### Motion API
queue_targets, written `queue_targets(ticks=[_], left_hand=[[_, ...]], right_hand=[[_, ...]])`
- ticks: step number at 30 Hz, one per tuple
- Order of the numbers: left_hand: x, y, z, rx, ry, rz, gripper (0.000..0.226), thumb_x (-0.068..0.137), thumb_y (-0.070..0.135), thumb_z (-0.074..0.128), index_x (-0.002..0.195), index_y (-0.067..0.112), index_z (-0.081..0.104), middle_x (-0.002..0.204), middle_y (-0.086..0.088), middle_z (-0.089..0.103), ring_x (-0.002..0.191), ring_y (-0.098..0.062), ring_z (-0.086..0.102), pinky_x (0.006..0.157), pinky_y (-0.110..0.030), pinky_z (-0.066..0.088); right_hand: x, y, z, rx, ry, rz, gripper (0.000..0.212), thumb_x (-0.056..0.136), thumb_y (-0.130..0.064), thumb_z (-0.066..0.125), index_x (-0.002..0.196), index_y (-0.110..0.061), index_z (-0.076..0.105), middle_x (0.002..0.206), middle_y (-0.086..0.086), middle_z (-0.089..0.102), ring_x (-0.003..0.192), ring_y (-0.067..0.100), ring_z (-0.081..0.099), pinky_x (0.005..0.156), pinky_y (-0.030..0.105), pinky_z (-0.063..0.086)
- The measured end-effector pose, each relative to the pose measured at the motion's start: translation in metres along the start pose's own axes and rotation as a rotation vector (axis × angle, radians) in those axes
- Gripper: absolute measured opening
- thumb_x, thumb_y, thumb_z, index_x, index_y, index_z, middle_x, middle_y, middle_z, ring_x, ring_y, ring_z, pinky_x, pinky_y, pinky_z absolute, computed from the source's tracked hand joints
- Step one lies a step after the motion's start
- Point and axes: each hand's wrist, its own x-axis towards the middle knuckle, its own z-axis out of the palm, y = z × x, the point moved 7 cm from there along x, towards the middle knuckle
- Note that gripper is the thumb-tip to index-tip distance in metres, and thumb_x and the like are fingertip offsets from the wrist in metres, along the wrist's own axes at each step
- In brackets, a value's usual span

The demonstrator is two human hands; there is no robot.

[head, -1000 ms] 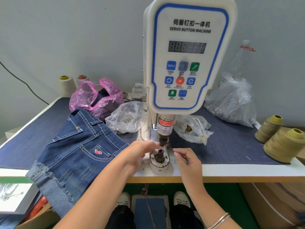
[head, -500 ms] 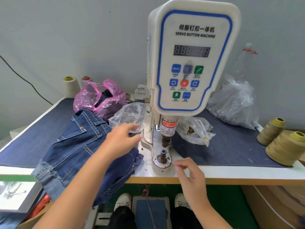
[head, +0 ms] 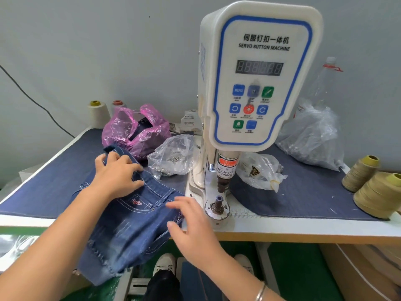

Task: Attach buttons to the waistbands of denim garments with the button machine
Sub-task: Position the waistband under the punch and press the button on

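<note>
- The right hand [head: 191, 227] is nearest, with its fingers spread wide, and it holds nothing. Its fingertips are at the edge of the denim shorts [head: 130, 216].
- The shorts lie on the table [head: 303, 230], left of the button machine [head: 258, 83], and hang over the front edge.
- The left hand [head: 118, 174] lies on top of the shorts near the waistband, fingers bent over the cloth.
- The machine's round base [head: 217, 210] is just right of the shorts.
- Behind are a clear bag [head: 173, 157], a pink bag [head: 134, 129] and thread cones [head: 377, 194].
</note>
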Motion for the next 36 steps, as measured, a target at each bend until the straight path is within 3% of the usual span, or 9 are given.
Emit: queue_targets(ticks=[4,7,12,15,18,23,27,31,36], left_hand=[[-0.006,0.006,-0.018,-0.451,0.129,-0.014,0.021,0.088,0.027,0.064,0.104,0.039,0.059,0.092,0.011,0.057,0.11,-0.021,0.046,0.087,-0.032,0.024],[-0.017,0.015,-0.048,-0.961,0.125,0.093,0.029,0.084,0.007,0.069,0.09,0.035,0.062,0.086,0.007,0.066,0.082,-0.013,0.059,0.07,-0.019,0.041],[-0.037,0.046,-0.094,-1.164,0.034,0.294,0.032,0.084,0.007,0.07,0.093,0.037,0.067,0.089,0.0,0.067,0.078,-0.018,0.059,0.075,-0.028,0.049],[-0.04,0.057,-0.107,-1.356,0.045,0.337,0.025,0.091,0.005,0.063,0.089,0.029,0.068,0.082,0.009,0.069,0.077,-0.004,0.062,0.072,-0.015,0.049],[-0.041,0.063,-0.109,-1.489,0.043,0.337,0.02,0.091,0.001,0.059,0.091,0.02,0.065,0.077,0.016,0.067,0.075,0.003,0.061,0.071,-0.008,0.046],[-0.056,0.094,-0.096,-1.549,-0.152,0.454,0.012,0.086,0.018,0.067,0.097,0.018,0.066,0.088,0.008,0.069,0.084,-0.005,0.064,0.075,-0.014,0.049],[-0.055,0.101,-0.092,-1.803,-0.309,0.468,0.02,0.091,0.016,0.051,0.105,0.017,0.066,0.113,-0.007,0.069,0.105,-0.024,0.066,0.077,-0.023,0.054],[-0.037,0.085,-0.068,-1.533,-0.164,0.385,0.031,0.094,-0.007,0.047,0.109,0.015,0.063,0.114,0.006,0.069,0.114,-0.017,0.062,0.088,-0.023,0.052],[-0.038,0.092,-0.025,-1.162,-0.232,0.419,0.033,0.083,0.028,0.054,0.115,0.033,0.06,0.122,0.015,0.063,0.113,0.004,0.056,0.092,-0.015,0.04]], right_hand=[[0.019,0.016,0.013,-0.141,-0.091,0.184,0.062,0.094,-0.031,0.051,0.149,-0.026,0.022,0.16,-0.004,0.009,0.146,0.007,0.002,0.118,0.029,0.007],[0.03,0.008,0.009,-0.078,-0.056,0.173,0.078,0.089,-0.047,0.054,0.152,-0.028,0.013,0.161,-0.006,0.011,0.147,0.007,0.004,0.12,0.033,0.009],[0.047,-0.011,-0.021,0.297,0.069,0.198,0.063,0.066,-0.061,0.068,0.121,-0.037,0.048,0.116,-0.015,0.063,0.106,0.0,0.06,0.095,0.035,0.051],[0.041,-0.005,-0.013,0.24,-0.148,0.298,0.046,0.07,-0.054,0.071,0.109,-0.032,0.063,0.106,-0.01,0.071,0.098,0.007,0.066,0.092,0.039,0.053],[0.027,0.005,-0.014,0.272,-0.15,0.315,0.024,0.081,-0.034,0.067,0.098,-0.018,0.071,0.099,0.002,0.074,0.093,0.018,0.07,0.092,0.044,0.053],[0.025,-0.005,-0.033,0.664,-0.18,0.252,0.032,0.077,-0.035,0.066,0.108,-0.026,0.07,0.108,0.001,0.073,0.103,0.02,0.067,0.096,0.042,0.049],[0.016,0.008,-0.045,0.785,0.0,0.382,0.029,0.073,-0.042,0.068,0.095,-0.024,0.073,0.097,0.006,0.075,0.09,0.021,0.07,0.074,0.032,0.053],[-0.007,0.019,-0.052,1.076,0.063,0.399,0.03,0.069,-0.007,0.067,0.099,-0.008,0.067,0.09,0.012,0.071,0.08,0.023,0.069,0.067,0.032,0.054],[-0.019,0.043,-0.061,1.186,0.198,0.503,0.027,0.084,0.007,0.041,0.076,-0.009,0.061,0.066,0.008,0.065,0.06,0.017,0.065,0.054,0.029,0.052]])
